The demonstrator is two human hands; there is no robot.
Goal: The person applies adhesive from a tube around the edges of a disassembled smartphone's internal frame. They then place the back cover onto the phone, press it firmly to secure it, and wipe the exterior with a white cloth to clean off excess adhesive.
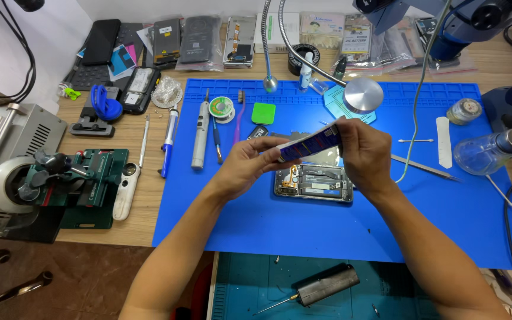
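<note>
Both hands hold a flat phone battery (310, 143) with a dark blue label, tilted edge-up above the blue work mat (256, 219). My left hand (245, 166) grips its left end from below. My right hand (364, 153) pinches its right end from above. Directly under the battery lies an opened phone body (314, 184) with its back off, showing flex cables and an orange connector strip at its left side.
On the mat's left part lie a grey electric screwdriver (200, 133), a blue pen (168, 141), a solder spool (221, 108) and a green square (263, 112). Metal tweezers (425, 169) and a glass bottle (484, 152) sit at right. A green clamp jig (84, 178) stands at left. Gooseneck lamp (362, 95) hangs above.
</note>
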